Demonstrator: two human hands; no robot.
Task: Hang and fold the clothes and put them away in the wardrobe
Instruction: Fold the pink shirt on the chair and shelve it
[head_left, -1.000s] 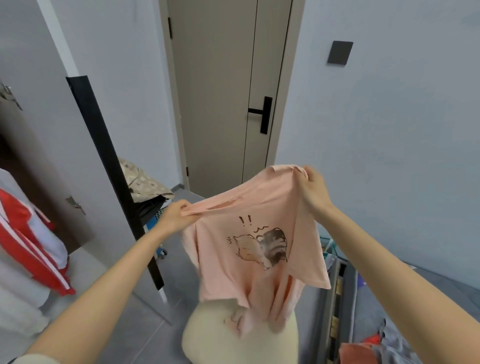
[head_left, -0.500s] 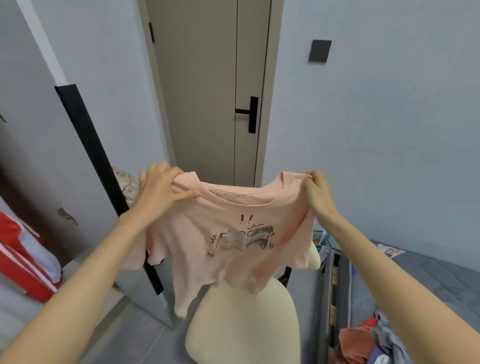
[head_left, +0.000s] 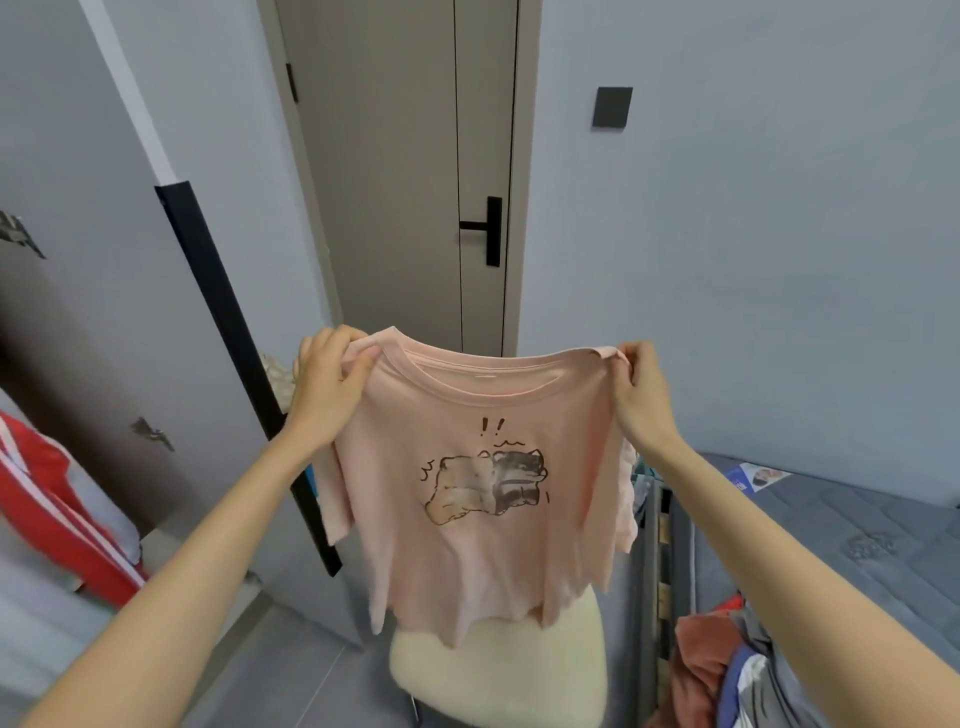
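A pink T-shirt (head_left: 483, 551) with a cartoon cat print hangs spread out in front of me, print facing me. My left hand (head_left: 328, 384) grips its left shoulder. My right hand (head_left: 643, 395) pinches its right shoulder. The neckline is stretched level between both hands and the hem hangs just above a cream chair (head_left: 504, 680). The open wardrobe (head_left: 67, 395) stands at the left, with a red and white garment (head_left: 57, 525) hanging inside.
A closed beige door (head_left: 410, 171) with a black handle is straight ahead. A bed with a grey mattress (head_left: 841, 540) lies at the right, with a pile of clothes (head_left: 727, 670) on its near edge. The wardrobe door's black edge (head_left: 234, 332) stands beside my left hand.
The shirt went from bunched and tilted to spread flat and level. My left hand rose and shifted to the shoulder; both hands pulled apart.
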